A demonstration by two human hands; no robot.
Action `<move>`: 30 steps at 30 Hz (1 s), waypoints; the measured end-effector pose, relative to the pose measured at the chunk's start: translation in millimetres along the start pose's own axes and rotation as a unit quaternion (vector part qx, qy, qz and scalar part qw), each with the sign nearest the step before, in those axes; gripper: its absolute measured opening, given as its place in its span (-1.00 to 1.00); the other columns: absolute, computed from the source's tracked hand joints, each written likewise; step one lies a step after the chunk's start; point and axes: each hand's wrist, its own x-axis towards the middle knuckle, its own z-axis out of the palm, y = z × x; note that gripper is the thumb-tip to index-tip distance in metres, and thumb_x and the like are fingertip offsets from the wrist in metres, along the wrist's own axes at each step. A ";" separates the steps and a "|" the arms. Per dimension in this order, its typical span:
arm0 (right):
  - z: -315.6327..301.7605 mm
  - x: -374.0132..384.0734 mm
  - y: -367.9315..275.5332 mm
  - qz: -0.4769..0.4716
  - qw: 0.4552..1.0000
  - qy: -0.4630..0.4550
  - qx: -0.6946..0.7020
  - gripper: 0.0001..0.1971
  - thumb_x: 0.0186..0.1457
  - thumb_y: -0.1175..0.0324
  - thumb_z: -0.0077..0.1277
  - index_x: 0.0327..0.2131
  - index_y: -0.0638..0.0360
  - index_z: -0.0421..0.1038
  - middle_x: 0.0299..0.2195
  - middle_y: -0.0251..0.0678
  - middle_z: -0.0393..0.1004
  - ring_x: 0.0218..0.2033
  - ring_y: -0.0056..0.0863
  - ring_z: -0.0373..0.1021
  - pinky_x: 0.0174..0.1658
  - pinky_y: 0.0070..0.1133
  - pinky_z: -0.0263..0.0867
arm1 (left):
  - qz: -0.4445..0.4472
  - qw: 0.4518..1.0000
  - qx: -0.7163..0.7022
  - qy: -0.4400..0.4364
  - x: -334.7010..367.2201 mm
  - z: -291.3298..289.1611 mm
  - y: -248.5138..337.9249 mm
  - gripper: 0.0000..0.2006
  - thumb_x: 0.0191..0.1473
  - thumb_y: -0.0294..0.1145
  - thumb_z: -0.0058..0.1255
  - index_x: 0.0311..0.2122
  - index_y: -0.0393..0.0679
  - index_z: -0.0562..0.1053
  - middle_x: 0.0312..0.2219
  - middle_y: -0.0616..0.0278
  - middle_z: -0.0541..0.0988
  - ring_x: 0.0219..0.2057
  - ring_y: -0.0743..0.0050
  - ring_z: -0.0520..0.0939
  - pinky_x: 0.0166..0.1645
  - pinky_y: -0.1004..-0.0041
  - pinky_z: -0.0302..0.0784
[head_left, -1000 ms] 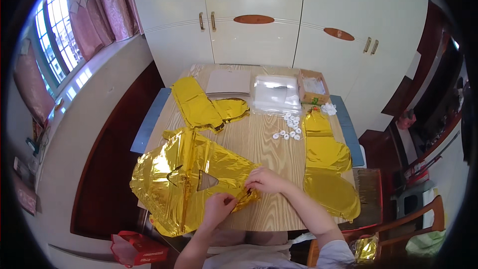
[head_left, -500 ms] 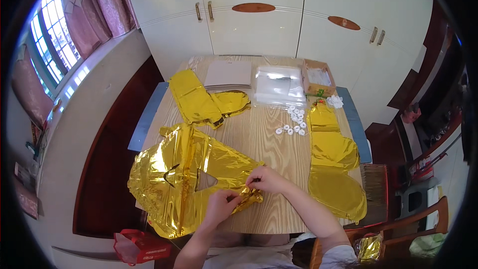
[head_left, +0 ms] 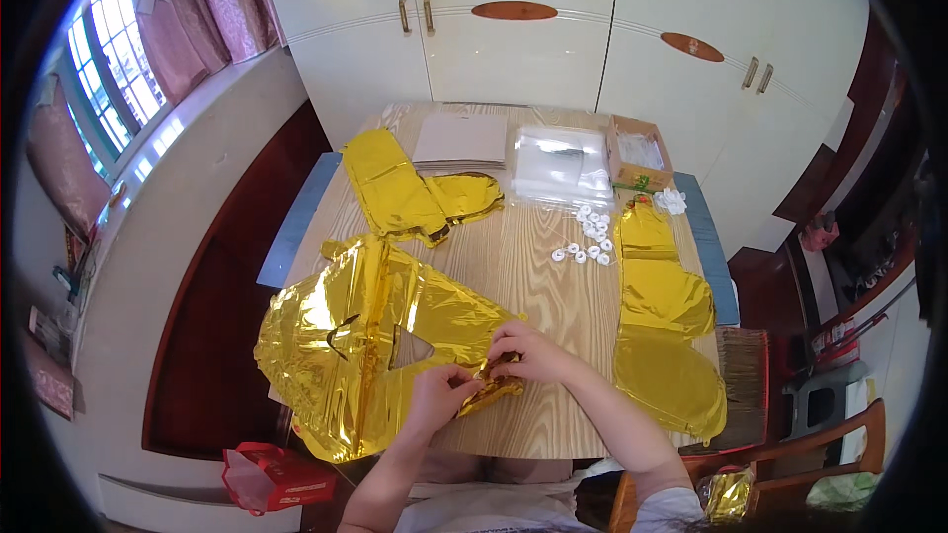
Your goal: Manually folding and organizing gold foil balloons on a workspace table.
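Observation:
A large, flat gold foil balloon (head_left: 331,336) with a triangular gap and a dark slit-like mark covers the left front of the table. At its right-hand, crumpled end, my left hand (head_left: 439,397) pinches the foil between thumb and fingers. Close beside it, my right hand (head_left: 530,353) has its fingers curled down onto the same gathered foil. The fingertips nearly meet, and whatever small part lies between them is hidden. Two more flattened gold foil balloons rest farther off, a bent one (head_left: 380,183) at the back left and a long wavy-edged one (head_left: 664,296) along the right side.
Small white ribbon rolls (head_left: 592,237) lie right of centre. Behind them are clear plastic bags (head_left: 560,163), a stack of grey-white card (head_left: 461,141) and an open cardboard box (head_left: 638,151). A red bag (head_left: 276,479) is below the left front; a wooden chair (head_left: 790,454) stands at the right.
My right hand has shifted slightly down over the gathered foil, its fingers more curled, and now sits closer to my left hand. The whole view has tilted a little.

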 end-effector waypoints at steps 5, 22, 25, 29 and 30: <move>-2.5 -3.5 7.4 -0.021 0.999 -0.018 -0.015 -0.84 -0.22 0.39 0.27 -0.47 0.10 0.53 -0.22 -0.34 0.37 -0.11 -0.33 0.25 -0.02 -0.47 0.18 | -0.010 0.999 -0.044 -0.003 -0.3 -3.7 7.9 -0.81 -0.08 -0.34 0.21 -0.47 -0.27 0.52 -0.66 0.32 0.52 -0.61 0.71 0.43 -0.49 0.59 0.35; -14.1 -4.1 0.3 -0.001 0.997 -0.078 -0.024 -0.88 -0.24 0.36 0.25 -0.52 0.08 0.58 0.13 -0.25 0.18 0.22 -0.07 -0.14 0.24 -0.29 -0.12 | 0.073 0.987 0.101 0.101 -0.8 -5.3 6.5 -0.85 -0.08 -0.39 0.07 -0.39 -0.22 0.54 -0.57 0.07 0.58 -0.54 0.25 0.62 -0.39 0.39 0.51; -13.1 -3.6 -0.7 -0.015 0.997 -0.065 -0.038 -0.90 -0.25 0.36 0.26 -0.53 0.06 0.59 0.22 -0.24 0.07 0.28 0.01 -0.28 0.27 -0.24 -0.20 | 0.107 0.967 0.166 0.161 2.4 -14.8 6.3 -0.86 -0.09 -0.37 0.06 -0.42 -0.20 0.54 -0.60 0.06 0.57 -0.56 0.16 0.61 -0.42 0.33 0.51; -11.9 -4.1 -0.3 -0.028 0.997 -0.051 -0.042 -0.91 -0.24 0.36 0.26 -0.54 0.04 0.59 0.26 -0.26 0.00 0.31 0.03 -0.38 0.28 -0.22 -0.24 | 0.119 0.945 0.218 0.211 4.5 -29.3 1.4 -0.87 -0.13 -0.37 0.06 -0.46 -0.18 0.54 -0.62 0.07 0.56 -0.58 0.11 0.59 -0.45 0.28 0.50; -11.9 -5.1 -0.4 -0.023 0.998 -0.052 -0.037 -0.91 -0.24 0.36 0.26 -0.54 0.03 0.59 0.27 -0.27 -0.01 0.31 0.02 -0.39 0.28 -0.22 -0.24 | 0.107 0.940 0.238 0.219 5.0 -34.1 -0.7 -0.86 -0.15 -0.37 0.07 -0.46 -0.19 0.54 -0.62 0.06 0.56 -0.58 0.13 0.59 -0.45 0.31 0.50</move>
